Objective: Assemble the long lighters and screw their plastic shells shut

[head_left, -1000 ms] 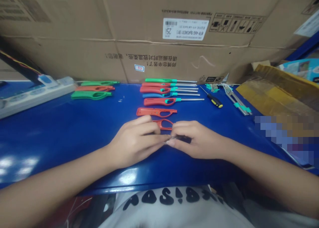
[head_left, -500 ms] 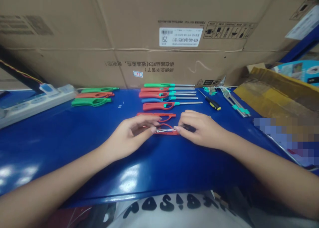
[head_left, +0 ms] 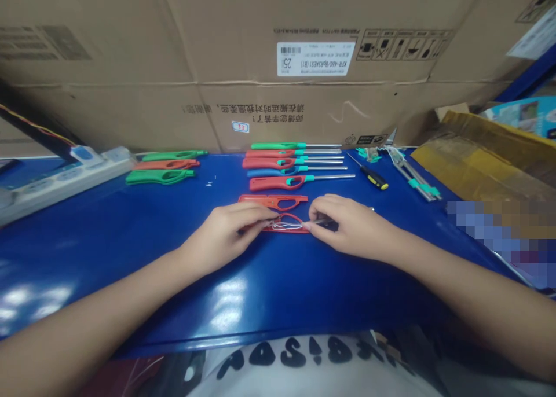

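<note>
White wires [head_left: 286, 227] run between the two hands, over a red handle half [head_left: 289, 231] on the blue worktop [head_left: 278, 304]; whether they touch it is unclear. The left hand's [head_left: 230, 229] grip is pinched together on one end, the right hand's [head_left: 343, 223] on the other, beside a partly hidden dark piece [head_left: 328, 224]. Just behind lies another red handle half [head_left: 267, 200], then a row of lighters [head_left: 268, 182] near a screwdriver [head_left: 374, 178].

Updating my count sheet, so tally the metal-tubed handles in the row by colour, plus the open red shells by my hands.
Green tubed handle: 1
Red tubed handles: 3
Blue tubed handle: 1
Open red shells: 2
Total: 7
</note>
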Tool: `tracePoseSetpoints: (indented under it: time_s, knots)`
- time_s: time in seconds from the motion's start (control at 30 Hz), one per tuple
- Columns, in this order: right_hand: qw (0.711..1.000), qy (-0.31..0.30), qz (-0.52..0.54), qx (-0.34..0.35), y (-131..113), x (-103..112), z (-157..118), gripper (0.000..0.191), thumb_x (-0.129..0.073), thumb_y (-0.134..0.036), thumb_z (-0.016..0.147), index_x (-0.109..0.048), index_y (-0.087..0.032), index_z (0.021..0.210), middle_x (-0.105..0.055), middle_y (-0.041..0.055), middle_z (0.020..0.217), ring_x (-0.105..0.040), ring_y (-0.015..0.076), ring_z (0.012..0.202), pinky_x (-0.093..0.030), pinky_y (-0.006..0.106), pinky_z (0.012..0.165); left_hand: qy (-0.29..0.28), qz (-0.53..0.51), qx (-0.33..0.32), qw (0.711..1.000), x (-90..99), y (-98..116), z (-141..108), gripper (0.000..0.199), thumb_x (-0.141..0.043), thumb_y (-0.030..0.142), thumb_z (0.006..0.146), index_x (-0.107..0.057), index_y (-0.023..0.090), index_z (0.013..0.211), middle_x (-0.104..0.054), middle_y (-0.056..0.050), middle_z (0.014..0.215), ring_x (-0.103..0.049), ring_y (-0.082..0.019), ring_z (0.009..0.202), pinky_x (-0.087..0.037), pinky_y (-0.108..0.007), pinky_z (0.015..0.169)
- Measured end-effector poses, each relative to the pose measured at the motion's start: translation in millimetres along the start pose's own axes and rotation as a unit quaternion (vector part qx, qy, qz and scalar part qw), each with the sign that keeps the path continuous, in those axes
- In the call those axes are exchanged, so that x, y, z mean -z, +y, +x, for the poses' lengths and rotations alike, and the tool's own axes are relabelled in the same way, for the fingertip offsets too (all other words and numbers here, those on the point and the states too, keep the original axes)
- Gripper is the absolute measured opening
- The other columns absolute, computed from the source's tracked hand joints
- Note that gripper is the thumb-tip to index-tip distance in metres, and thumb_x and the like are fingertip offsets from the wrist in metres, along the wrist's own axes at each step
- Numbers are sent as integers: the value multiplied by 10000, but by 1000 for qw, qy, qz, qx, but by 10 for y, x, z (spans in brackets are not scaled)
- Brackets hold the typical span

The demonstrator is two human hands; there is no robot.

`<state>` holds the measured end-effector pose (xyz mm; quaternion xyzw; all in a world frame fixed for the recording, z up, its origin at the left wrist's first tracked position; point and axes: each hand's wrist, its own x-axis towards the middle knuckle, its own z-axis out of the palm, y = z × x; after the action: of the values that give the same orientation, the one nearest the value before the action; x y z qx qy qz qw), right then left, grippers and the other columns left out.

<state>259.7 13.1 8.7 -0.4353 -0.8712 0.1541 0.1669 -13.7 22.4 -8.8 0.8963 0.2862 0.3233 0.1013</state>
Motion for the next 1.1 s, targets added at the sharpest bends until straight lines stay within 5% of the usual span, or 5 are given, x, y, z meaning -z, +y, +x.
tracePoseSetpoints:
  time_s: [0.23,0.5,1.1]
  knots:
    - [1000,-11,-19,-12,-2,-56,9,142,-586,-292,925,-514,-204,840,-607,29,838,-547,173,768,-379,280,674,-14,3,-48,999,-58,-37,27,231,-577,115,969,-719,184,1138,-776,-76,1050,-725,-195,978,-580,-346,908]
    - [999,-10,-25,-33,36,-78,23,166,-556,-321,934,-507,-207,824,-606,29,824,-549,178,765,-368,282,660,-15,25,13,1000,-21,-43,33,213,-602,200,967,-736,191,1133,-775,-84,1061,-713,-220,1010,-587,-376,907]
    - [999,22,-13,-23,89,-82,37,158,-565,-306,940,-518,-204,829,-638,27,852,-570,176,790,-393,290,687,-25,55,27,998,-18,-91,24,191,-567,230,992,-745,162,988,-758,-76,955,-718,-194,879,-599,-322,805]
